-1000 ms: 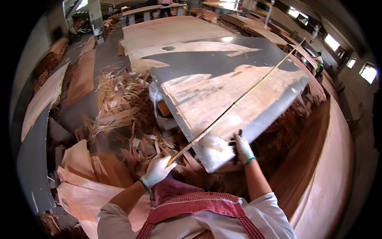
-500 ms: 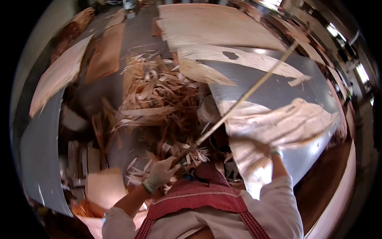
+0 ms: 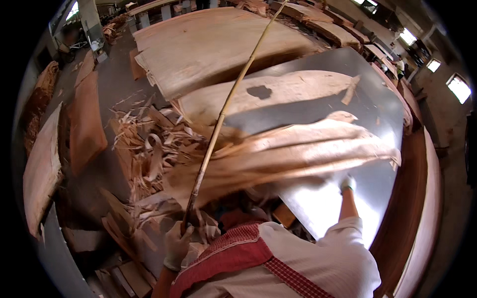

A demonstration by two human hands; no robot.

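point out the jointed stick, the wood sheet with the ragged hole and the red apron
Long thin yellow-brown jointed stick (image 3: pixel 222 114), head view: middle of shaft.
Thin pale wood sheet with ragged hole (image 3: pixel 295 87), head view: surface right of the hole.
Red cloth apron with checked edging (image 3: pixel 228 264), head view: plain red front.

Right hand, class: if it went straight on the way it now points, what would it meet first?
Most likely the near edge of the rumpled pale wood sheet over the grey tabletop, just beyond the right hand. Depth is unclear, so the hand might pass above it.
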